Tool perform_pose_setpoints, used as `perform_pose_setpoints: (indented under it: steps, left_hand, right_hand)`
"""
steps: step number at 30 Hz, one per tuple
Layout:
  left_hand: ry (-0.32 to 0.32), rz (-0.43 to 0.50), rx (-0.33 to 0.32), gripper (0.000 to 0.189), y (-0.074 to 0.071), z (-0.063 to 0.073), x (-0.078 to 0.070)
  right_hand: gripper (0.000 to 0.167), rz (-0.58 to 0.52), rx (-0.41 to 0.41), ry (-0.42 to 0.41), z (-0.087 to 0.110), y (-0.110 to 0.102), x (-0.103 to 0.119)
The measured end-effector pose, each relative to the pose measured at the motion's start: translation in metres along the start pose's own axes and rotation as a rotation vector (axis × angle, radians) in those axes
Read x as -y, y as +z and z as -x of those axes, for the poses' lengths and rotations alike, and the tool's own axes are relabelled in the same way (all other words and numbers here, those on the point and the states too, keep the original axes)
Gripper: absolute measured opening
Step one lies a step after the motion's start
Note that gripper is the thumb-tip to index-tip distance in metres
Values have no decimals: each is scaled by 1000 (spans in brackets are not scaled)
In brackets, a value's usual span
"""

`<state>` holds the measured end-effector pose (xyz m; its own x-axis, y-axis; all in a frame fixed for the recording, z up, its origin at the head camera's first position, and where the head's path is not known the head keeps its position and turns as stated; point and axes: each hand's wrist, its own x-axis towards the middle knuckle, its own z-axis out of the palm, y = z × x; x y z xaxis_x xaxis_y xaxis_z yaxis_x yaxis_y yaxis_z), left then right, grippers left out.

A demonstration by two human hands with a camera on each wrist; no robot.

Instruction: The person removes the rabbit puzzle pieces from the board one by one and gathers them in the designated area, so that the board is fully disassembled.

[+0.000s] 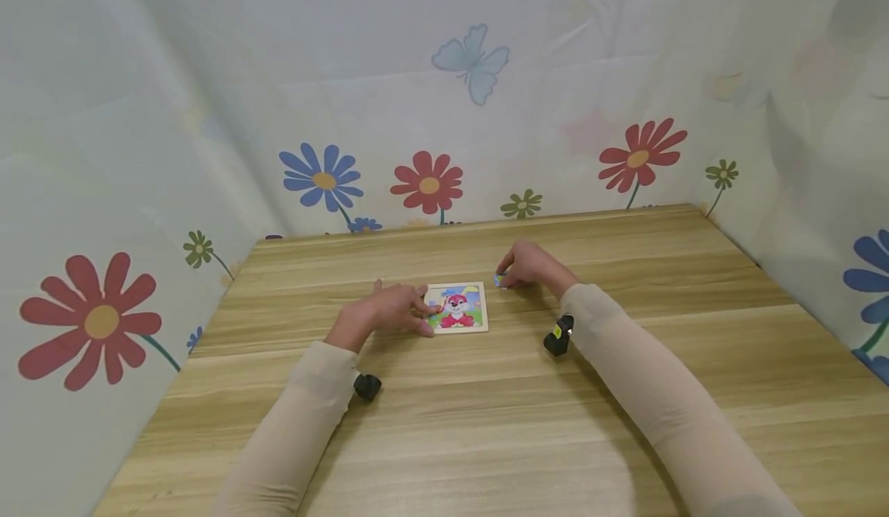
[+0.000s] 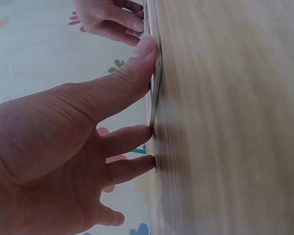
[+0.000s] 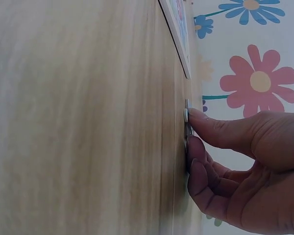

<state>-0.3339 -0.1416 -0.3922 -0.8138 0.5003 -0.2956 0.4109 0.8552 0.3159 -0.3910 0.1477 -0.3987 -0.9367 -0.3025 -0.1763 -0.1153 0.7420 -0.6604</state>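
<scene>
**My left hand (image 1: 396, 309) at the picture board (image 1: 485, 309), a small piece (image 1: 498, 279) in my right hand (image 1: 528, 264)**

Furthest to my left, a big red flower (image 1: 102, 322) shows on the pale cloth (image 1: 208, 54) that hangs around the table (image 1: 444, 409). My left sleeve (image 1: 292, 417) comes in beside it, with a black clip-on device (image 1: 367, 386) at the wrist. My left fingers are spread and fairly straight, gripping nothing: the thumb rests against the board's near left corner, another finger reaches over its left side, and two more touch the tabletop.

The board lies flat on the table, between my hands. Inside its light wooden rim sits a pink-and-white cartoon animal (image 1: 457, 312), with a yellow patch near the top right corner.

Just beyond the board's right edge, apart from it, is the small bluish piece, low at the table surface. My right thumb and fingertips are closed together on it, the other fingers curled in; I can't tell whether it touches the wood. Behind that hand come a second black device (image 1: 558, 337) and my right sleeve (image 1: 667, 378).
</scene>
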Motion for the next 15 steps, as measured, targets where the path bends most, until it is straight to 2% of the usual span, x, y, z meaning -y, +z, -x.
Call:
perform_pose_setpoints:
  steps: [8, 15]
  left_hand:
    - [-21, 12, 14, 57, 3, 1, 2]
    - [-8, 3, 10, 56, -1, 1, 0]
  right_hand:
    - [30, 74, -26, -35, 2, 1, 2]
    - [25, 143, -41, -147, 5, 12, 29]
